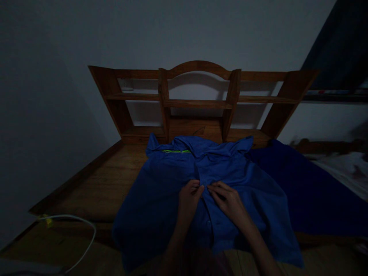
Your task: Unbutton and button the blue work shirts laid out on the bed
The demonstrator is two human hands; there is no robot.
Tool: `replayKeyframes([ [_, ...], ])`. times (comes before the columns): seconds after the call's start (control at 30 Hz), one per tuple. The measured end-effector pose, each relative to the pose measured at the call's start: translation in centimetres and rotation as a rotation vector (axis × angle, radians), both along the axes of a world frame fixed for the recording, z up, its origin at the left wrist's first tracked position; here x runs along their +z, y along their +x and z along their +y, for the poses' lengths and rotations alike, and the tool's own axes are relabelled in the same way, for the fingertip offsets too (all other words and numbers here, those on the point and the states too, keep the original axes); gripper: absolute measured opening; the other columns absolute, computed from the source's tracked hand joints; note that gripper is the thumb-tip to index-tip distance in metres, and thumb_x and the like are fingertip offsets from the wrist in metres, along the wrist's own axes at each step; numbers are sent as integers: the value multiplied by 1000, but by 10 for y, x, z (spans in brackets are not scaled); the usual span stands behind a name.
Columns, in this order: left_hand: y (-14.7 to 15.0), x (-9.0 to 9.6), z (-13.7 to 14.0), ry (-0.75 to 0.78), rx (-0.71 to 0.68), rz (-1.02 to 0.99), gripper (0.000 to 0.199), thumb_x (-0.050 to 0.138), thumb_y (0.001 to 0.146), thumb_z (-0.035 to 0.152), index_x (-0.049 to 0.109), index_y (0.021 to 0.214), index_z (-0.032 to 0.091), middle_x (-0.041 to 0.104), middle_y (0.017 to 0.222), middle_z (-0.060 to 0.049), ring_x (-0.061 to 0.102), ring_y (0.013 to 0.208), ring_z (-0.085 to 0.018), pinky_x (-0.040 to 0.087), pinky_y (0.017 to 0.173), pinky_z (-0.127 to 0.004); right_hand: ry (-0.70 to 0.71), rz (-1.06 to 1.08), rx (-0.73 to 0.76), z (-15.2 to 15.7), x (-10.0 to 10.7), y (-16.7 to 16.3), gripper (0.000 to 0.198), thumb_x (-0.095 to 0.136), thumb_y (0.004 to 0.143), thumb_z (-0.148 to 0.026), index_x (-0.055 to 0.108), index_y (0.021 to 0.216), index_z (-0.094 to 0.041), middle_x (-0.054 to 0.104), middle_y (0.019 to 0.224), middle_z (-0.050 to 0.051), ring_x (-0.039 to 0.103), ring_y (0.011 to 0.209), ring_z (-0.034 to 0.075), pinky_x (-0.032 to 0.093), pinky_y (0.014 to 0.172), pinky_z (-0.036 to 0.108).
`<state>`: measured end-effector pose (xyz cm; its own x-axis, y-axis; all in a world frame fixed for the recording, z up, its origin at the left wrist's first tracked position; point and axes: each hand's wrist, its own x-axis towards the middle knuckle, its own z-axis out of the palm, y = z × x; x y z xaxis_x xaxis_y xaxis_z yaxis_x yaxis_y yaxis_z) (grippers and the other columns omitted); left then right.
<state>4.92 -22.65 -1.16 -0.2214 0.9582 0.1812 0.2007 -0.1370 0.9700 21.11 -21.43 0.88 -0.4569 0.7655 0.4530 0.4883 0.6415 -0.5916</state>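
Note:
A blue button-up shirt (pixel 169 191) lies spread over the wooden desk, collar toward the shelf, with a thin yellow-green strip (pixel 176 151) across its upper left. Both hands meet at the front opening, about halfway down. My left hand (pixel 191 191) pinches one edge of the placket between thumb and fingers. Just to its right, my right hand (pixel 224 195) has its fingertips closed on the other edge. Whether a button sits between the fingertips is too dark to tell. Below the hands, a small button (pixel 209 222) shows on the lower part of the placket.
Behind the shirt a wooden shelf unit (pixel 198 103) stands against the pale wall. On the left, a white cable (pixel 93 226) curves over the edge of the bare wooden top (pixel 115 172). Dark blue cloth (pixel 310 191) lies at right, near pale bedding (pixel 350 168).

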Motion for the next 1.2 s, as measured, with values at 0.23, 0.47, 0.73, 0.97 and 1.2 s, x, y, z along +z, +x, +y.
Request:
replayKeyframes([
  [0.23, 0, -1, -1, 30, 0, 72, 17, 55, 79, 33, 60, 85, 18, 66, 80, -3, 63, 76, -15, 48, 69, -24, 2, -16, -16, -1, 2, -1, 29, 46, 89, -18, 61, 111, -28, 60, 100, 2, 58, 91, 14, 46, 82, 26],
  [0.47, 0, 1, 0, 8, -5, 85, 16, 55, 79, 33, 59, 82, 18, 66, 77, -3, 64, 73, -15, 46, 66, -23, 18, -24, -31, 0, -1, -2, 29, 47, 88, -17, 62, 109, -28, 61, 98, 0, 59, 89, 13, 47, 79, 24],
  [0.73, 1, 1, 0, 31, 8, 133, 15, 52, 81, 32, 58, 78, 18, 63, 72, 0, 61, 69, -13, 43, 63, -21, 18, -25, -33, 1, -1, -2, 28, 47, 88, -18, 63, 108, -28, 62, 97, 0, 59, 87, 14, 47, 79, 24],
  [0.97, 0, 1, 2, 24, -2, 138, 14, 50, 81, 30, 58, 78, 18, 63, 72, 0, 60, 69, -13, 43, 64, -22, 4, -6, -23, 4, -4, -1, 26, 46, 88, -19, 63, 106, -27, 62, 98, 1, 59, 90, 14, 46, 81, 26],
  [1.2, 2, 4, -1, 53, -1, 30, 22, 49, 83, 35, 57, 95, 18, 64, 86, -4, 63, 74, -14, 48, 66, -25, 109, 71, -336, 4, 6, 3, 23, 44, 89, -27, 64, 98, -21, 63, 95, 4, 60, 85, 16, 46, 78, 28],
])
